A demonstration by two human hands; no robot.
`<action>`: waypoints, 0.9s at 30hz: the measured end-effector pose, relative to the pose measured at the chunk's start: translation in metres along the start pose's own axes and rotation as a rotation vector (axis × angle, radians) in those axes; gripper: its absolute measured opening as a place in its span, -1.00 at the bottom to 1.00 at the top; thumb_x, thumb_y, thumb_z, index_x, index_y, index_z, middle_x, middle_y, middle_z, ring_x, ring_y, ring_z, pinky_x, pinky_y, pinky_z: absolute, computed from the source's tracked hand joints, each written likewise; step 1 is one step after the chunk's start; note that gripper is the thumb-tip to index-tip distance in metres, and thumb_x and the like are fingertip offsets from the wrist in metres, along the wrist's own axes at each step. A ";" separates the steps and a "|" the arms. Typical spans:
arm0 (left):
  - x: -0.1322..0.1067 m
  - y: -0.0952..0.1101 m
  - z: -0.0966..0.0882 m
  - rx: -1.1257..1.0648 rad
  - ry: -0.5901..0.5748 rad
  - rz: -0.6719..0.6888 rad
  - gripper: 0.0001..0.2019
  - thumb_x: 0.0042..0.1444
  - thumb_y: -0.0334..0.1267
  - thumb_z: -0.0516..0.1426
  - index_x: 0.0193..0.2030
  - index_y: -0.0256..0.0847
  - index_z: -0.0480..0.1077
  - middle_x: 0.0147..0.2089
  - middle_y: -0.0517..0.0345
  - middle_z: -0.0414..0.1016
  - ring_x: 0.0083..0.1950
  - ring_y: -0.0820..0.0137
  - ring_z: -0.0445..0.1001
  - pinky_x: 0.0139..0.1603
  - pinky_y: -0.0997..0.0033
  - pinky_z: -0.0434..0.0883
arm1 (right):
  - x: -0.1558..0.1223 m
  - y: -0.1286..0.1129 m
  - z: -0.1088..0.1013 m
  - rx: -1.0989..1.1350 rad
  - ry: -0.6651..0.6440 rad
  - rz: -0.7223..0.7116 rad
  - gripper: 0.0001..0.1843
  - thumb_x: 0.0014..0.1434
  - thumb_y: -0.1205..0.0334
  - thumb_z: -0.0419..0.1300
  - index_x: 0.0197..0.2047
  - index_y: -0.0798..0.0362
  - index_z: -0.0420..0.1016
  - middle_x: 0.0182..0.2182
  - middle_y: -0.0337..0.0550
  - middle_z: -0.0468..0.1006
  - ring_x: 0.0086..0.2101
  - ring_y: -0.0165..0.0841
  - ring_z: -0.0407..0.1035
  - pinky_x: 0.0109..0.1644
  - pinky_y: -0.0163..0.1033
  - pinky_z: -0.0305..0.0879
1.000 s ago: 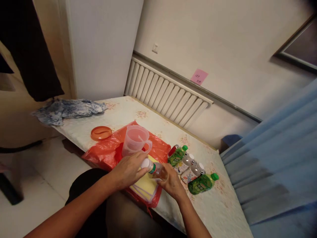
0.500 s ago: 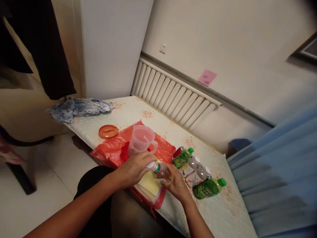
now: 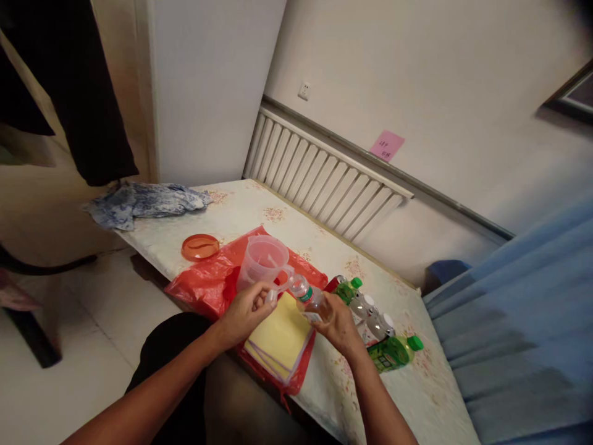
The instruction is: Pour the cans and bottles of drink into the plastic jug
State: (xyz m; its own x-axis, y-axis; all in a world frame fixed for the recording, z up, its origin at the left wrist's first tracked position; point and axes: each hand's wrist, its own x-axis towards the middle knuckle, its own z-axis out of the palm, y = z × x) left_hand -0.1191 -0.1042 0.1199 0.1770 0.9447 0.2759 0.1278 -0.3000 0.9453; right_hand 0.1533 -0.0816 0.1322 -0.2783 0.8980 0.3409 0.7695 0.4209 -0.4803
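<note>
My right hand [image 3: 337, 320] grips a small clear bottle [image 3: 306, 296] with a green neck band, tilted so its open mouth points toward the handle of a clear plastic measuring jug [image 3: 262, 262]. My left hand [image 3: 250, 308] is closed, pinching the bottle's white cap [image 3: 271, 298] just below the jug. The jug stands on a red plastic bag [image 3: 210, 284]. A stack of yellow sheets [image 3: 282, 334] lies under both hands.
Several small bottles [image 3: 370, 318], two with green caps, lie in a row right of my hands, with a red can behind them. An orange lid [image 3: 200, 246] and a blue cloth [image 3: 146, 201] lie on the floral table [image 3: 250, 210]. A radiator [image 3: 319, 179] runs along the wall; blue fabric [image 3: 523, 321] borders the right.
The cap has come off the bottle and is now in my left hand. My right hand has lifted the bottle and tipped its mouth toward the jug.
</note>
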 end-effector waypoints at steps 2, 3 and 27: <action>-0.004 -0.027 0.005 -0.221 -0.092 -0.156 -0.69 0.14 0.00 0.15 -0.15 -0.21 0.35 -0.35 0.24 0.35 -0.37 0.45 0.31 -0.34 0.47 0.25 | 0.016 0.003 -0.010 -0.090 0.024 0.003 -0.39 -0.06 0.27 0.33 0.11 0.03 0.40 -0.09 -0.06 0.48 -0.09 -0.15 0.40 0.04 -0.06 0.33; -0.007 -0.041 0.008 -0.310 -0.132 -0.232 -0.66 0.11 0.03 0.18 -0.17 -0.22 0.36 -0.38 0.26 0.35 -0.40 0.46 0.29 -0.36 0.48 0.23 | 0.024 0.003 -0.014 -0.139 0.035 0.008 -0.38 -0.06 0.28 0.33 0.13 0.03 0.39 -0.08 -0.05 0.47 -0.08 -0.14 0.39 0.05 -0.05 0.32; -0.035 -0.154 0.010 -0.962 -0.262 -0.516 -0.58 0.04 -0.13 0.34 0.03 -0.18 0.45 -0.06 0.00 0.54 -0.17 0.37 0.51 -0.06 0.38 0.40 | 0.116 -0.031 -0.058 -0.852 -0.065 -0.121 -0.47 0.11 0.39 0.18 0.17 -0.01 0.37 -0.06 0.00 0.42 -0.08 -0.16 0.26 -0.01 -0.17 0.08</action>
State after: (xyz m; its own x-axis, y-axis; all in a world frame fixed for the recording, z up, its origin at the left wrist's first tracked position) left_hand -0.1351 -0.0920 -0.0373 0.5350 0.8355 -0.1256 -0.5414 0.4532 0.7082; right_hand 0.1310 0.0019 0.2335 -0.3987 0.8698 0.2908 0.8938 0.2975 0.3356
